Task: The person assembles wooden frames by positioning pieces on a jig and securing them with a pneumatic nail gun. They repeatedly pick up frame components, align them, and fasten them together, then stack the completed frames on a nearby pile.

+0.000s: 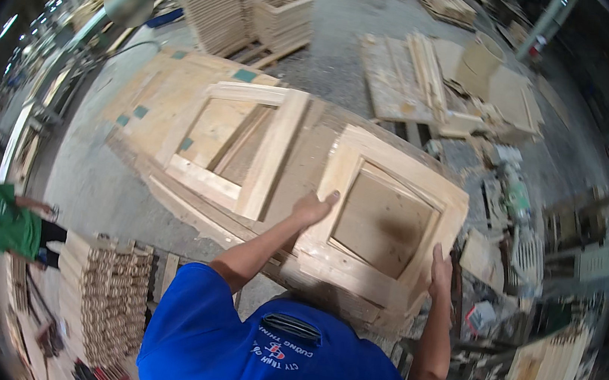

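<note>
A square pale wooden frame (336, 188) lies on the worktable in front of me, with a brown board and thin strips showing through its opening. My left hand (315, 208) grips its left side, thumb on the top face and the other fingers partly hidden. On the opposite side, my right hand (442, 269) holds the outer edge, its fingers pointing away from me. To the left lies a second wooden frame (262, 166), out of my hands, with loose strips visible inside its opening.
The worktable (300, 163) has a panel with green patches (156, 75) at its far left. Stacked frames (223, 12) stand beyond it. A low table with boards (388, 79) is at the far right. Wooden pieces (111, 303) are piled near left, by a person in green (12, 220).
</note>
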Demonstrator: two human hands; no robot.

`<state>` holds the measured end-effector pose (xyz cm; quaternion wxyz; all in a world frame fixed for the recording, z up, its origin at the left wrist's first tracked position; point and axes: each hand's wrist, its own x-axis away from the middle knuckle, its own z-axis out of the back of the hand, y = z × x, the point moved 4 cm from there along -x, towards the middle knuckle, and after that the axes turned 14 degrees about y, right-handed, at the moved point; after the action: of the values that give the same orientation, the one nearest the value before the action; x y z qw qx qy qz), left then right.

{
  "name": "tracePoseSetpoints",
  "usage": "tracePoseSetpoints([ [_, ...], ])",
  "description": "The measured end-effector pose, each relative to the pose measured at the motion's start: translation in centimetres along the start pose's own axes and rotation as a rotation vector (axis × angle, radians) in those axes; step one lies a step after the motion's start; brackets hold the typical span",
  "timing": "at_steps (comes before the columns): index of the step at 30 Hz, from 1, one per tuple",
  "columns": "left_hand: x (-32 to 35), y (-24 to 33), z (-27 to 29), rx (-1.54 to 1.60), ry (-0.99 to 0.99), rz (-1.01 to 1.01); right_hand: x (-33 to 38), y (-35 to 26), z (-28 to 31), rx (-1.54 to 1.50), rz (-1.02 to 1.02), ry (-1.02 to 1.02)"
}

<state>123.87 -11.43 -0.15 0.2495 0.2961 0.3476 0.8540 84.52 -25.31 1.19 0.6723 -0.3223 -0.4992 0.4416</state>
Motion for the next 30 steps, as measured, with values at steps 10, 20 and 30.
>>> tracePoseSetpoints([
  [10, -3.6, 0.3, 13.9, -0.014, 0.788, -0.502, 0.1, 0.9, 0.8, -0.123, -0.099, -0.160],
  [20, -10.5, -6.0, 16.0, 0.426, 0.272, 0.148, 2.6, -7.7, -1.5, 0.089, 0.286, 0.050],
  [30, 1.0, 10.2, 19.5, 0.664, 0.300, -0.427, 14.9, -24.6, -24.8, -0.129, 0.510, -0.819],
])
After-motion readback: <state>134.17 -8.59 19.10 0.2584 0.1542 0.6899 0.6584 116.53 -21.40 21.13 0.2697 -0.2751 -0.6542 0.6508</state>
